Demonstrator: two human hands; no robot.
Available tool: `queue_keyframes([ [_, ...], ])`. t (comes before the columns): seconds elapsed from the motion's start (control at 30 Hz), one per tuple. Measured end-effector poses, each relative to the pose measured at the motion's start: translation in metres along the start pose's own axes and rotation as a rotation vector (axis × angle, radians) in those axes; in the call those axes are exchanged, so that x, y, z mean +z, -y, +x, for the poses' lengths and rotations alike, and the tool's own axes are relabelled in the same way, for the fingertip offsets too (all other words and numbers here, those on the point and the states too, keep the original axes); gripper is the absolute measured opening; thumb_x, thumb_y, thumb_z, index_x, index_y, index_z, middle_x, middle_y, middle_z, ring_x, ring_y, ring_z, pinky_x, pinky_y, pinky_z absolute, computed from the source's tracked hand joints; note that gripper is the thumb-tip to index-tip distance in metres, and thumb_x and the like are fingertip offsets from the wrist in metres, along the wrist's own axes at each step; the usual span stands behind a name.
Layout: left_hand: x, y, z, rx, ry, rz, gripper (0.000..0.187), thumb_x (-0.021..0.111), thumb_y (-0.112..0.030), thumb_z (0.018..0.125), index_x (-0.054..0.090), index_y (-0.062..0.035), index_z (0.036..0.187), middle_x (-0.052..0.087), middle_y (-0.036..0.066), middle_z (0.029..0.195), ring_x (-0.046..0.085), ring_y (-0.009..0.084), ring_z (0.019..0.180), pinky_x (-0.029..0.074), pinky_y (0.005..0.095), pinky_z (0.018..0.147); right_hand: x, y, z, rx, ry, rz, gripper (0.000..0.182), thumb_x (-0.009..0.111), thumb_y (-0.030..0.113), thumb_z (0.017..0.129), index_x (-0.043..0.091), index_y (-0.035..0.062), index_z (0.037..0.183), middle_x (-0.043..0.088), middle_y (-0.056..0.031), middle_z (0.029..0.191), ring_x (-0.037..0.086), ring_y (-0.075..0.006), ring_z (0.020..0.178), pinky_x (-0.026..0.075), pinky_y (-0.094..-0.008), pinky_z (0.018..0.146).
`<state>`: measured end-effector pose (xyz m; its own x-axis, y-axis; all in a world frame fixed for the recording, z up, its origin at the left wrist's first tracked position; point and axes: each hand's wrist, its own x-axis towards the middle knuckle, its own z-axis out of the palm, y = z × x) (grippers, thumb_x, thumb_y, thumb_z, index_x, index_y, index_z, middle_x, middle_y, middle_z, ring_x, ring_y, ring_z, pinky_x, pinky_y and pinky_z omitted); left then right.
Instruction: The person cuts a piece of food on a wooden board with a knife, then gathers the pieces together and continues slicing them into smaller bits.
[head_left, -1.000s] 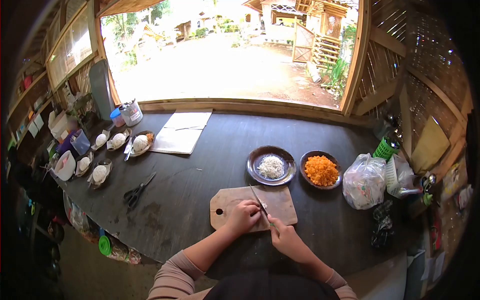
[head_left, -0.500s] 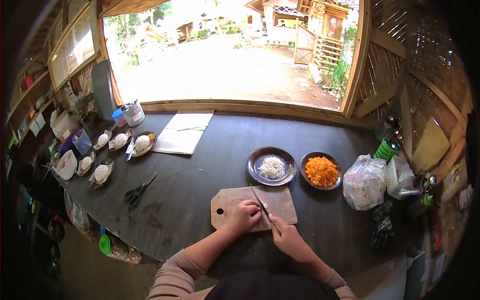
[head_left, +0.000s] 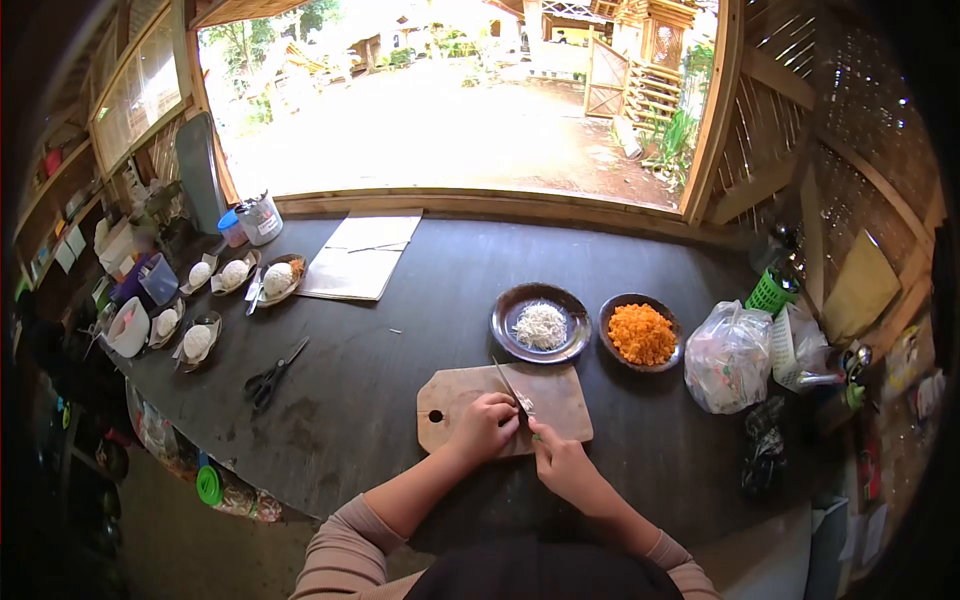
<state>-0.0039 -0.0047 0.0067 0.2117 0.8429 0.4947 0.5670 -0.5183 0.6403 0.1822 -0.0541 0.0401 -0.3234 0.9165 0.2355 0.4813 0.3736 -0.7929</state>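
A wooden cutting board [head_left: 455, 400] with a hole at its left end lies on the dark table. My right hand [head_left: 565, 462] is wrapped round the handle of a knife [head_left: 508, 381], whose blade points away from me over the board. Beside the blade, my left hand [head_left: 484, 427] rests on the board with its fingers curled; what they press on is hidden. Small whitish pieces [head_left: 526, 403] lie just right of the blade. Beyond the board are a dark plate [head_left: 505, 337] of white shreds [head_left: 540, 326] and a bowl [head_left: 640, 366] of orange bits [head_left: 642, 334].
Black scissors [head_left: 272, 377] lie left of the board. Small dishes with white mounds [head_left: 278, 279] stand at the far left, near papers [head_left: 358, 258]. On the right are a filled plastic bag [head_left: 728, 358], a green basket [head_left: 770, 294] and a black bag [head_left: 764, 445].
The camera view has shifted slightly, so the table's things appear a little higher. My right hand and the knife handle have moved slightly toward the board's far side. More whitish pieces show beside the blade.
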Motion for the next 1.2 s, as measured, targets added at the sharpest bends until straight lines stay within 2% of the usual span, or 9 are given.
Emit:
queue_keyframes([
  [0.07,0.001,0.001,0.0,-0.001,0.002,-0.013,0.012,0.071,-0.011,0.077,0.073,-0.0008,0.082,0.07,0.013,0.094,0.068,0.0291,0.087,0.055,0.0375,0.079,-0.003,0.002,0.001,0.074,0.058,0.008,0.033,0.053,0.003,0.093,0.056,-0.0006,0.126,0.065,-0.0306,0.089,0.065,-0.0451,0.085,0.053,-0.0441,0.072],
  [0.2,0.0,0.0,-0.001,-0.017,0.001,-0.034,0.011,0.07,-0.011,0.078,0.073,-0.0016,0.082,0.07,0.013,0.095,0.066,0.0304,0.089,0.054,0.0384,0.081,-0.007,0.006,-0.005,0.01,0.015,0.016,0.034,0.053,0.003,0.093,0.056,0.0005,0.126,0.064,-0.0311,0.089,0.065,-0.0452,0.082,0.052,-0.0447,0.069],
  [0.6,0.0,0.001,-0.001,-0.01,0.007,-0.027,0.011,0.069,-0.01,0.078,0.072,-0.0009,0.082,0.069,0.013,0.097,0.066,0.0308,0.09,0.054,0.0384,0.082,-0.022,0.025,-0.013,0.143,0.094,0.025,0.034,0.053,0.005,0.094,0.055,0.0033,0.128,0.062,-0.0325,0.085,0.064,-0.0457,0.081,0.051,-0.0441,0.066],
  [0.73,0.002,0.002,0.0,-0.012,0.008,-0.033,0.01,0.069,-0.01,0.079,0.072,-0.0006,0.082,0.069,0.013,0.096,0.067,0.0304,0.089,0.054,0.0384,0.081,-0.008,0.007,-0.008,0.084,0.057,0.047,0.034,0.053,0.004,0.094,0.055,0.0018,0.128,0.063,-0.0322,0.088,0.065,-0.0447,0.084,0.052,-0.043,0.069],
  [0.8,0.002,0.002,0.0,-0.022,-0.007,-0.015,0.012,0.072,-0.011,0.077,0.073,0.0001,0.082,0.071,0.012,0.093,0.069,0.0268,0.085,0.056,0.0355,0.077,0.0,-0.001,-0.006,0.045,0.035,0.037,0.034,0.053,0.003,0.093,0.055,0.0009,0.127,0.063,-0.032,0.089,0.065,-0.0445,0.086,0.052,-0.0426,0.07],
  [0.87,0.002,0.002,-0.001,-0.03,0.003,-0.02,0.011,0.071,-0.011,0.078,0.073,-0.0004,0.082,0.07,0.012,0.094,0.068,0.0281,0.086,0.055,0.0369,0.078,0.002,-0.005,-0.002,-0.045,-0.019,0.018,0.031,0.054,0.006,0.094,0.057,-0.0004,0.124,0.061,-0.0308,0.077,0.064,-0.0449,0.074,0.049,-0.0497,0.064],
  [0.9,0.002,0.002,-0.001,-0.039,0.005,-0.021,0.01,0.07,-0.01,0.078,0.072,-0.0009,0.082,0.07,0.013,0.094,0.067,0.0293,0.088,0.055,0.0383,0.08,0.002,-0.006,-0.002,-0.05,-0.023,0.017,0.031,0.054,0.006,0.094,0.057,-0.0004,0.124,0.061,-0.0308,0.077,0.064,-0.0449,0.074,0.049,-0.0497,0.064],
  [1.1,0.0,-0.001,-0.001,-0.029,-0.009,-0.024,0.01,0.07,-0.011,0.078,0.072,-0.0012,0.081,0.07,0.013,0.094,0.067,0.0295,0.088,0.054,0.0378,0.081,-0.008,0.012,-0.011,0.0,-0.01,-0.006,0.032,0.053,0.009,0.095,0.055,0.0003,0.125,0.062,-0.0303,0.077,0.064,-0.0446,0.073,0.049,-0.0509,0.063],
  [1.2,0.001,-0.001,-0.001,-0.028,-0.008,-0.033,0.01,0.07,-0.01,0.078,0.073,-0.0011,0.081,0.07,0.013,0.094,0.067,0.0297,0.089,0.054,0.0378,0.081,-0.012,0.019,-0.012,0.095,0.042,-0.034,0.032,0.054,0.005,0.094,0.055,-0.0008,0.125,0.062,-0.0316,0.081,0.065,-0.045,0.078,0.051,-0.0459,0.066],
])
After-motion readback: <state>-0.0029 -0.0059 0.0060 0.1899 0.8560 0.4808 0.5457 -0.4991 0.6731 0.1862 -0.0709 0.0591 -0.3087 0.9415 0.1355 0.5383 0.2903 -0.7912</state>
